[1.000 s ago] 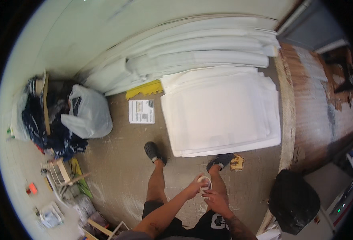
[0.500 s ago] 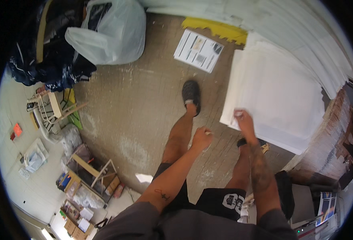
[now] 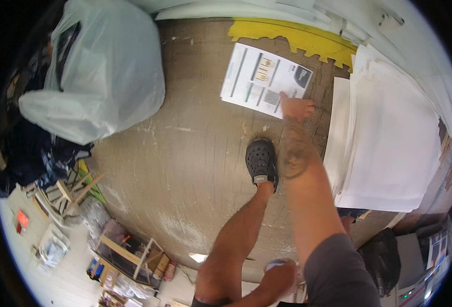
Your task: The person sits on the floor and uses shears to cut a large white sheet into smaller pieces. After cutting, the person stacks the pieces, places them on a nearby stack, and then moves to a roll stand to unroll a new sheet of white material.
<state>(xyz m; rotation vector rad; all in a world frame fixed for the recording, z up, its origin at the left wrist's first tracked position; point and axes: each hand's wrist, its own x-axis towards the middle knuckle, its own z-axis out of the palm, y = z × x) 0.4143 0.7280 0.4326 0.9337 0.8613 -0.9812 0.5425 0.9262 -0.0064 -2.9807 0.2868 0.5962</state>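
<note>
My right hand (image 3: 296, 108) reaches down to the lower right corner of a stack of white printed sheets (image 3: 244, 77) on the floor. One digit lies over the corner and the other fingers are curled; their grip underneath is hidden. My left hand (image 3: 281, 277) is low in the view beside my bent knee, blurred by motion. Its fingers look closed round a small whitish-blue thing too unclear to name. Right of my right arm lies a pile of large white sheets (image 3: 395, 138), with uneven edges.
A big translucent plastic bag (image 3: 118, 77) stands at the far left, dark fabric (image 3: 36, 153) beside it. A yellow notched mat strip (image 3: 292, 38) lies along the far wall. My shoe (image 3: 261, 158) is on the worn floor just below the printed sheets. Wooden frames and boxes (image 3: 134, 256) stand lower left.
I have leaned forward. My right hand has moved from the large white sheets to the printed ones. My left hand has drawn back toward the lower edge.
</note>
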